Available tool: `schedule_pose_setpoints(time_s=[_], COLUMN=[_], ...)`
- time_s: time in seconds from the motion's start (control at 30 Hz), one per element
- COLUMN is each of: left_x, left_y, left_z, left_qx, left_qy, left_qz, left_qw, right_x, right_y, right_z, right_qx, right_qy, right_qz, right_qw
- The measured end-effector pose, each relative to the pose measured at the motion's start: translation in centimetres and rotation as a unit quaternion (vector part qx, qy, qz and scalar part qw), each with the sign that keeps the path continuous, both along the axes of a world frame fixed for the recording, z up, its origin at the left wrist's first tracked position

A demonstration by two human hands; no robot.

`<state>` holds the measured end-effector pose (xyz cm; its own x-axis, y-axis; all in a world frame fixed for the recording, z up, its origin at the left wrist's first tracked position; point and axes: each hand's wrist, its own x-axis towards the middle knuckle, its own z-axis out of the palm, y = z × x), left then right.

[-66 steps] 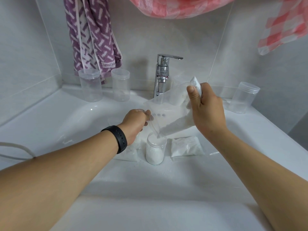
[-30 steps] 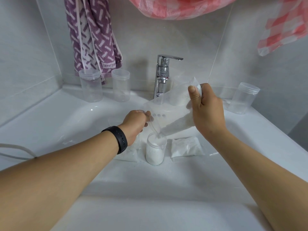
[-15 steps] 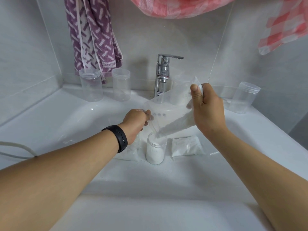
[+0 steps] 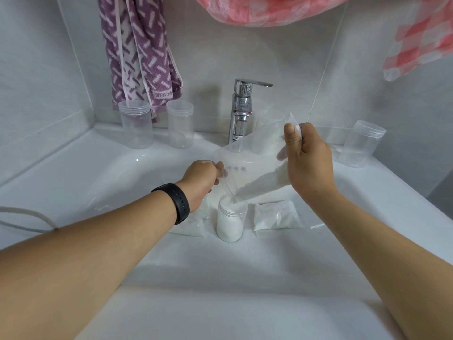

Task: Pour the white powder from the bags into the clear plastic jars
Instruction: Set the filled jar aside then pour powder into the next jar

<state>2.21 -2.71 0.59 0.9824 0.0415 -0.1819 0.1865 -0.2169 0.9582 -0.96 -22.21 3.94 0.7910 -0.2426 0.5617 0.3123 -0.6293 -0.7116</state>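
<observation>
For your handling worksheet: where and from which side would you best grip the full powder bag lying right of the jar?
Probably from above, pinching the far edge of the flat bag. It lies flat on the white surface, powder spread inside, so lifting one edge should let the powder settle downward. The jar crowds its left.

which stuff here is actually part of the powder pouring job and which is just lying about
Part of the job:
- tilted bag, held by left hand and right hand
- jar being filled
- full bags and
- empty jars

Just lying about:
- faucet
- purple towel
- pink checked cloth
- grey cable
</observation>
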Motion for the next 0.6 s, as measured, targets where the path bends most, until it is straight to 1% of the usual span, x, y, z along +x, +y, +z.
schedule_pose_setpoints(time_s=[0.13,0.27,0.6], left_x=[-0.03,0.07,0.04], left_y=[0.0,0.07,-0.02], left_z=[0.12,-0.09,-0.02], left_qx=[0.007,0.003,-0.002], left_qy=[0.01,0.0,0.005], left_qz=[-0.001,-0.004,-0.003], left_qw=[1.0,1.0,1.0], right_x=[-0.01,0.13,0.25], right_y=[0.02,-0.03,-0.23], right_z=[-0.07,-0.02,0.02], right_qx=[0.001,0.002,0.014], right_qy=[0.002,0.003,0.001], right_qz=[-0.001,-0.003,-0.002], right_qw=[1.0,1.0,1.0])
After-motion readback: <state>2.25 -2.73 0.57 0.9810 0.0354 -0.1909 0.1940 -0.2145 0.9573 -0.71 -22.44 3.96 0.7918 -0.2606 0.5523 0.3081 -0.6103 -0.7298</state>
